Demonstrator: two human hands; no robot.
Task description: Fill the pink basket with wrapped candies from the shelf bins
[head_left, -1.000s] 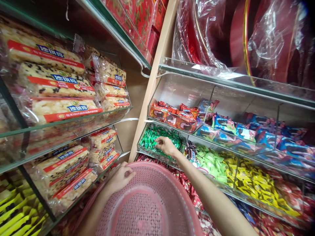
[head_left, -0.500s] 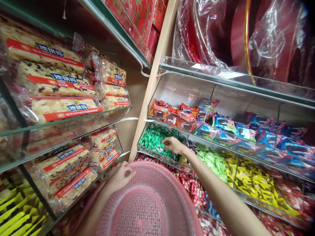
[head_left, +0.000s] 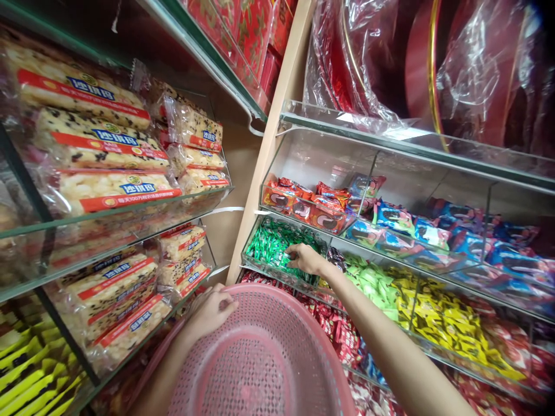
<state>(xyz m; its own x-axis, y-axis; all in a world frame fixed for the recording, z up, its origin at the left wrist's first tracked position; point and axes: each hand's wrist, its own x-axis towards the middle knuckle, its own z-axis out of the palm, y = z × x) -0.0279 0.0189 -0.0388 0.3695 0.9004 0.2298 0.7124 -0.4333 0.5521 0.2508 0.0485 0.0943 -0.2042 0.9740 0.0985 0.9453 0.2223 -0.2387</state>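
Observation:
My left hand (head_left: 213, 312) grips the rim of a pink plastic colander basket (head_left: 312, 341), its fingers bent over the edge. The basket is tilted toward me, and no goods show inside it. Over a clear compartment of small green-wrapped candies (head_left: 271, 245), my right hand (head_left: 306, 259) has its fingers curled, thumb and forefinger close together at the pile. Whether a candy sits between those fingertips is too small to make out. Light-green packets (head_left: 373, 280) lie in the compartment just right of that hand.
Stacked packaged snack bars (head_left: 113, 138) fill the glass-edged shelves at left. Yellow packets (head_left: 451, 318) lie farther right, red packets (head_left: 333, 326) lower down. Above the candies, a clear-fronted shelf (head_left: 416, 245) holds blue and red packets. A wooden upright (head_left: 264, 156) divides the shelf units.
My right hand has shifted very slightly, its fingers curling a little more at the green candies. The left hand and basket have stayed in place.

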